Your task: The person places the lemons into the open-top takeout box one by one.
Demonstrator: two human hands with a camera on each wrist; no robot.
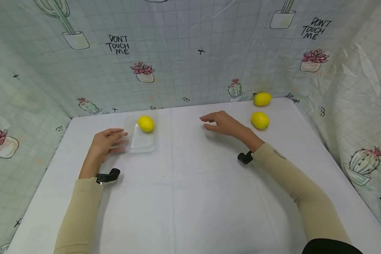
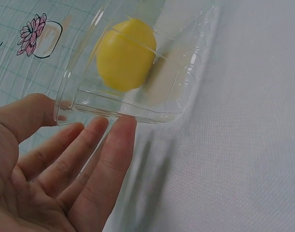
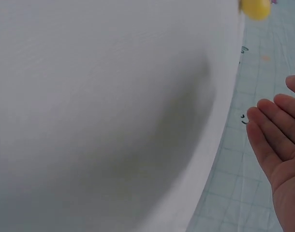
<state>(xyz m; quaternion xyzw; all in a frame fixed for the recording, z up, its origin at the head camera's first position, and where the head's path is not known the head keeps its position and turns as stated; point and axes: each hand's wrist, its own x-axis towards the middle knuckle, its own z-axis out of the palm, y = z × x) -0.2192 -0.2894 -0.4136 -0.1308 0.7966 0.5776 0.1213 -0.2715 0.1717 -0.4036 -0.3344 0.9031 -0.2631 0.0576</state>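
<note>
My left hand (image 1: 106,143) lies open, fingertips (image 2: 119,126) touching the clear tray (image 1: 141,144) holding a lemon (image 1: 145,123). My right hand (image 1: 223,124) hovers relaxed, holding nothing.

The right hand (image 3: 283,159) is cut off by the picture's edge; a yellow lemon (image 3: 255,8) is blurry there.

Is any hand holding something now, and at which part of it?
Nothing is gripped. The left hand only touches the near edge of the clear tray with straight fingers; the right hand is open and holds nothing.
</note>
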